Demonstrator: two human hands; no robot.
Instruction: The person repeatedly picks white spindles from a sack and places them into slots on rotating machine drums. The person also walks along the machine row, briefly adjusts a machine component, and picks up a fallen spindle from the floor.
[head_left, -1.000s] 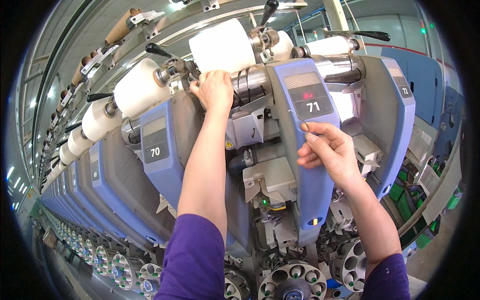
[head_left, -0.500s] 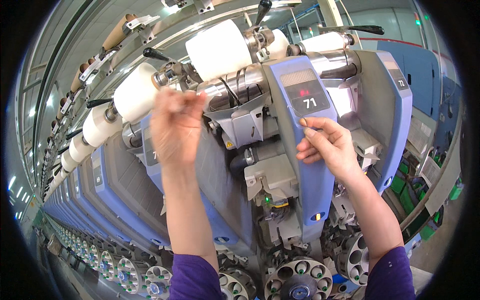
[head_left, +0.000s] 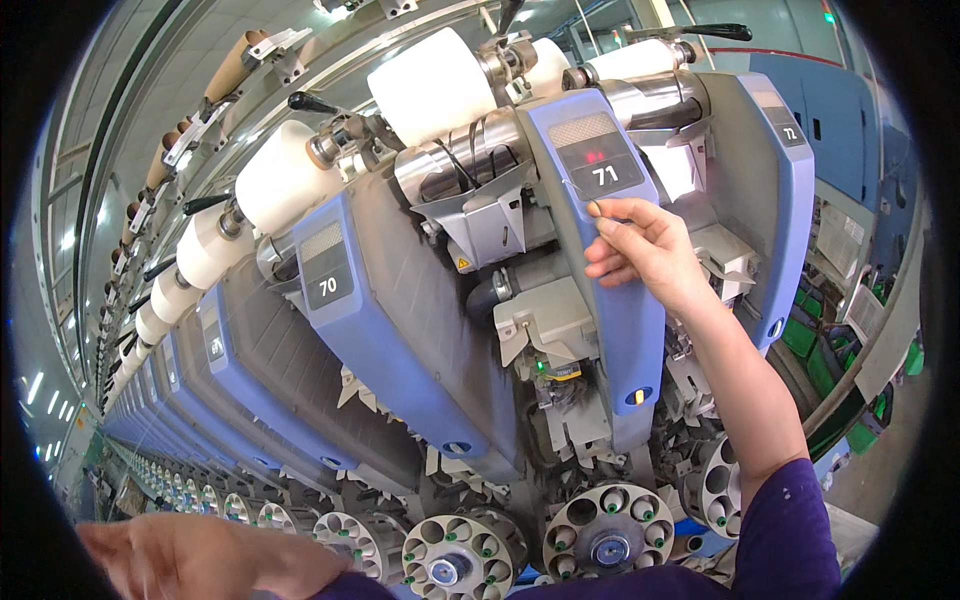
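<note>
My right hand (head_left: 645,250) is raised before the blue front panel (head_left: 628,320) of a yarn-winding unit. Its thumb and forefinger are pinched together, and whatever they hold is too fine to make out. Low at the left edge, my left hand (head_left: 180,555) is smeared by motion and its fingers do not show clearly. Up behind the panel, a large white yarn cone (head_left: 430,85) sits over a shiny grooved metal drum (head_left: 475,160). Beneath the drum is a grey metal guide plate (head_left: 480,220).
Round bobbin magazines (head_left: 610,535) holding several green-tipped bobbins line the bottom. Similar blue-grey winding units (head_left: 390,310) recede leftward with more white cones (head_left: 285,180). Black lever handles (head_left: 312,103) jut out above. Green crates (head_left: 805,325) stand at the right.
My left hand has dropped from beside the white cones to the lower left edge. My right hand keeps its pinch and sits slightly higher in the picture; the view has shifted a little.
</note>
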